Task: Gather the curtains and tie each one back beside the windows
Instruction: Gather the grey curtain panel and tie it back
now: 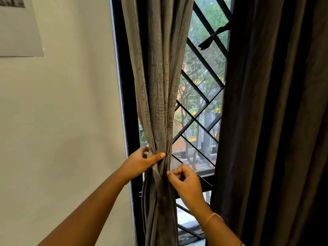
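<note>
The dark curtain point(275, 121) hangs loose on the right, its far side cut off. The grey curtain point(159, 86) is bunched at the left of the window frame point(126, 103). The left hand point(142, 162) clasps its waist, thumb across the front, fingers hidden behind. Just below, the right hand point(185, 180), fingers curled, pinches the bunch's right edge.

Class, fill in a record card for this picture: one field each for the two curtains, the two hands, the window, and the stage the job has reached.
Left curtain: grey textured fabric curtain, gathered into a narrow bundle
Right curtain: dark brown fabric curtain, hanging loose
Left hand: left hand grips the bundle's waist, thumb across the front
Right hand: right hand, fingers curled at the bundle's right edge; pinch unclear
Window: black diagonal metal grille behind both curtains
Stage: grey curtain gathered and hand-held; dark one untouched
</note>
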### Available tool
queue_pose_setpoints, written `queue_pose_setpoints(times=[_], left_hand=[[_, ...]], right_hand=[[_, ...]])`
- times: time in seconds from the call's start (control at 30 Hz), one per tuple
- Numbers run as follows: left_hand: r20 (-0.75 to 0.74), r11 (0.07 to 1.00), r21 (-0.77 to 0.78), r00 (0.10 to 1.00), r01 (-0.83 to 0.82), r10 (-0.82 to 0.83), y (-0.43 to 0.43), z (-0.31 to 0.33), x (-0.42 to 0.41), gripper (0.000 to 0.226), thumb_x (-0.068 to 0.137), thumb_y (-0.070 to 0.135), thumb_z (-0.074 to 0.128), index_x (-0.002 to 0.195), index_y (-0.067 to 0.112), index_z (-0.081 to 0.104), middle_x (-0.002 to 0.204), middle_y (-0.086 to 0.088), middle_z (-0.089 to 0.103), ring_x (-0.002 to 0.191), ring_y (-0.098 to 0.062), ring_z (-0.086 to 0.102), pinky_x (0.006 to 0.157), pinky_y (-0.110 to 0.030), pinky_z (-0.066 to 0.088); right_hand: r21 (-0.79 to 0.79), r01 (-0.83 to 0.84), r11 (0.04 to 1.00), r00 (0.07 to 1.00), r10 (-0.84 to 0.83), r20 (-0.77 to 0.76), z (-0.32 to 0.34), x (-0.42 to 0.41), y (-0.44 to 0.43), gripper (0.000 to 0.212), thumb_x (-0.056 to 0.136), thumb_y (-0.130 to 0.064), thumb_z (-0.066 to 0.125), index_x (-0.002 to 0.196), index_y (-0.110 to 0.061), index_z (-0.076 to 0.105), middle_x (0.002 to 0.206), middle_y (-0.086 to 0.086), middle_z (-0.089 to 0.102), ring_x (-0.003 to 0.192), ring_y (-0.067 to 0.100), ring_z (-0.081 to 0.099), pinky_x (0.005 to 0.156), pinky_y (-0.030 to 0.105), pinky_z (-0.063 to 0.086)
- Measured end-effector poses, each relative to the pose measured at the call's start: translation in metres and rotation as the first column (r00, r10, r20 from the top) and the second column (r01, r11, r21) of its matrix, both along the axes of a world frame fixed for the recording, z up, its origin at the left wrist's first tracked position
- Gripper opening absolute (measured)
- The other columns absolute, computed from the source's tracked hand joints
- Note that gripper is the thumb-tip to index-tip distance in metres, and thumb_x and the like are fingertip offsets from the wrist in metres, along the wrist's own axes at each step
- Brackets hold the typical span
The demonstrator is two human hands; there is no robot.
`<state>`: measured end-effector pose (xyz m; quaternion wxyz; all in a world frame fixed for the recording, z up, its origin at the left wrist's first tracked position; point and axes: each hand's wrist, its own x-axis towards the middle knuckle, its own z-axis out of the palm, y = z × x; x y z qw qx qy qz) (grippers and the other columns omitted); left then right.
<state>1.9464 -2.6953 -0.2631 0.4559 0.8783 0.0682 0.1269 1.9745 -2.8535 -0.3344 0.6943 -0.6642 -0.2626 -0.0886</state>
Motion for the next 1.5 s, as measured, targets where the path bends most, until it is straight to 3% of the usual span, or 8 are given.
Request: queue_pose_setpoints(times=[0.07,0.17,0.37,0.57,0.83,0.97,1.33,1.5], left_hand=[[-0.17,0.949,0.282,0.967,-0.138,0.191,0.002,0.007,-0.008,0.074,0.065,0.079,0.046,0.095,0.012,0.055,0.091,-0.006,0.065,0.086,-0.02,0.064,0.074,-0.033,0.055],[-0.378,0.964,0.244,0.905,-0.105,0.195,-0.001,0.017,-0.021,0.081,0.064,0.083,0.04,0.076,0.005,0.062,0.072,-0.008,0.069,0.066,-0.019,0.067,0.058,-0.027,0.056],[-0.192,0.961,-0.265,0.981,-0.078,0.027,-0.014,-0.005,-0.029,0.018,0.091,0.03,0.056,0.085,0.014,0.06,0.079,-0.005,0.067,0.072,-0.016,0.066,0.059,-0.024,0.053],[-0.203,0.619,-0.774,0.978,-0.134,-0.041,-0.026,-0.024,-0.029,0.045,0.094,0.034,0.049,0.053,0.015,0.045,0.046,0.002,0.038,0.034,-0.007,0.029,0.037,-0.017,0.028],[-0.222,0.684,-0.727,0.964,-0.064,-0.145,-0.023,-0.022,-0.036,0.028,0.093,0.03,0.052,0.1,0.007,0.066,0.095,-0.007,0.073,0.033,-0.003,0.025,0.032,-0.013,0.027],[-0.133,0.633,-0.773,0.988,-0.053,-0.081,-0.034,-0.03,-0.034,0.021,0.091,0.02,0.056,0.104,0.006,0.062,0.05,0.001,0.052,0.033,-0.003,0.034,0.033,-0.016,0.033],[-0.121,0.741,-0.66,0.991,-0.121,0.054,-0.035,-0.043,-0.033,0.045,0.077,0.045,0.068,0.084,0.001,0.065,0.038,0.004,0.045,0.029,-0.006,0.032,0.031,-0.015,0.027],[-0.001,0.922,-0.376,0.995,-0.089,0.096,-0.041,-0.048,-0.033,0.05,0.061,0.053,0.074,0.082,0.007,0.07,0.056,0.004,0.065,0.05,-0.004,0.061,0.048,-0.014,0.046]], right_hand=[[-0.023,0.062,0.998,0.997,-0.06,0.049,0.005,-0.001,0.001,0.035,0.08,-0.015,0.072,0.062,-0.013,0.043,0.054,-0.005,0.041,0.051,0.006,0.037,0.053,0.022,0.036],[-0.079,0.164,0.983,0.981,-0.154,0.121,0.009,-0.001,0.005,0.042,0.079,-0.021,0.074,0.058,-0.018,0.038,0.05,-0.006,0.036,0.048,0.006,0.034,0.05,0.022,0.032],[-0.2,0.331,0.922,0.924,-0.273,0.267,0.015,-0.005,0.016,0.048,0.082,-0.018,0.069,0.058,-0.024,0.028,0.051,-0.005,0.031,0.046,0.009,0.032,0.046,0.019,0.028],[-0.357,0.44,0.824,0.867,-0.286,0.407,0.023,-0.009,0.024,0.04,0.085,-0.017,0.059,0.062,-0.023,0.027,0.055,-0.005,0.029,0.053,0.018,0.034,0.051,0.031,0.026],[-0.41,0.447,0.795,0.873,-0.287,0.395,0.021,-0.005,0.017,0.047,0.088,-0.022,0.059,0.06,-0.028,0.021,0.052,-0.006,0.029,0.051,0.015,0.034,0.049,0.03,0.025],[-0.273,0.353,0.895,0.908,-0.257,0.331,0.014,-0.006,0.014,0.046,0.086,-0.018,0.063,0.061,-0.025,0.026,0.051,-0.005,0.03,0.047,0.01,0.029,0.047,0.025,0.023],[-0.071,0.246,0.967,0.941,-0.221,0.257,-0.02,-0.014,0.01,0.036,0.086,-0.017,0.066,0.063,-0.016,0.039,0.053,-0.008,0.036,0.051,0.008,0.035,0.049,0.018,0.03],[-0.198,0.298,0.934,0.935,-0.244,0.259,-0.026,-0.013,0.01,0.033,0.084,-0.009,0.064,0.065,-0.024,0.041,0.058,-0.008,0.044,0.053,0.007,0.042,0.049,0.017,0.034]])
